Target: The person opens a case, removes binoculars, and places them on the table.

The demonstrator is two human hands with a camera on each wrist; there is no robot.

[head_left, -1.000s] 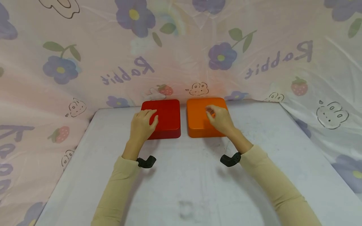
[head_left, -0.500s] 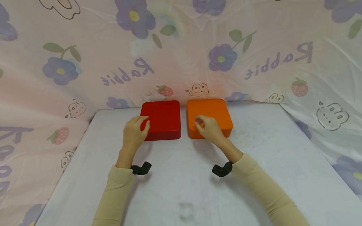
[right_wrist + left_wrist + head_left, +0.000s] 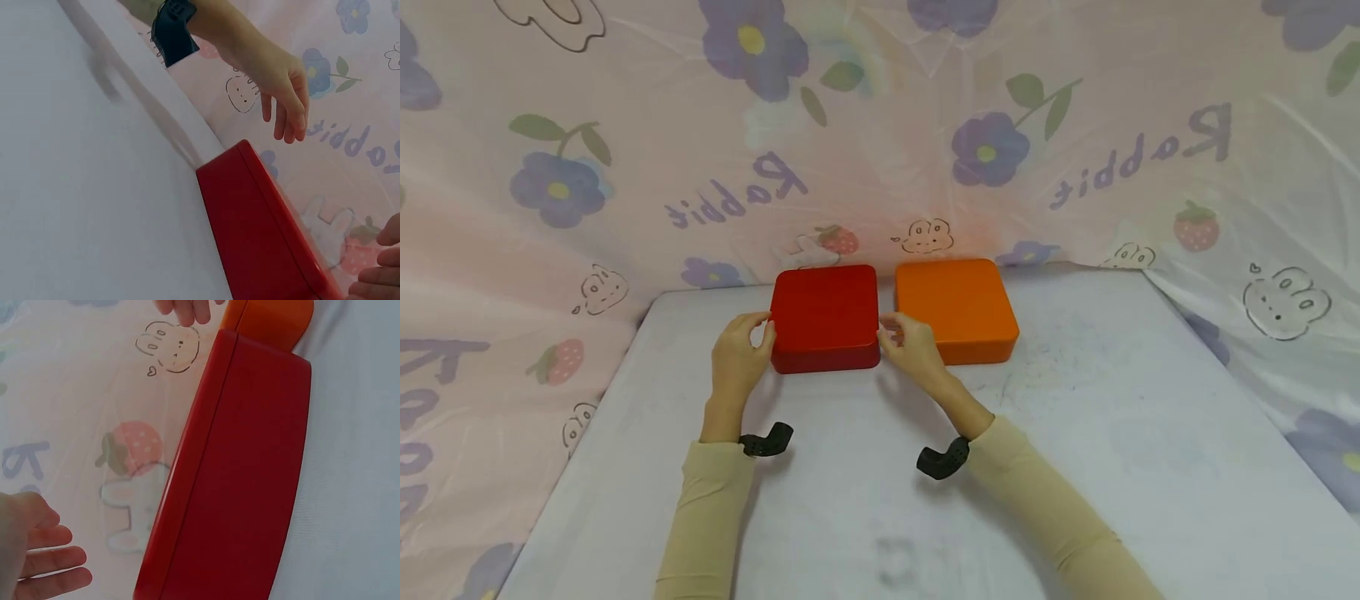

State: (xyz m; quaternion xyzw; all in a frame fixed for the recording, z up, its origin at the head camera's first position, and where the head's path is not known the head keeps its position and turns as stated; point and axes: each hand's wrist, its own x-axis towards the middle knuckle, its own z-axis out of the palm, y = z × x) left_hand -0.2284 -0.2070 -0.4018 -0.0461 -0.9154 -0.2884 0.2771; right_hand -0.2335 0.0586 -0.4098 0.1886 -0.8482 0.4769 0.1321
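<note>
A red box (image 3: 825, 308) with rounded corners and a lid seam lies flat at the back of the white table, beside a like orange box (image 3: 958, 304). My left hand (image 3: 736, 354) hovers by the red box's left side, thumb and fingers apart and loosely bent. On its other side hovers my right hand (image 3: 916, 348), overlapping the orange box's front left corner in the head view. From the right wrist, the left hand (image 3: 275, 69) hangs above the level of the red box (image 3: 250, 219), fingers drooping. Neither hand holds anything.
A pale cloth (image 3: 880, 150) printed with flowers, rabbits and strawberries hangs close behind the boxes and along both sides of the table (image 3: 835, 483). A black curved wrist mount (image 3: 767, 440) sits on the left wrist, another mount (image 3: 943, 458) on the right.
My right hand has moved left from over the orange box to the red box's right side. My left hand has drawn back and left off the red box. Both boxes stay put.
</note>
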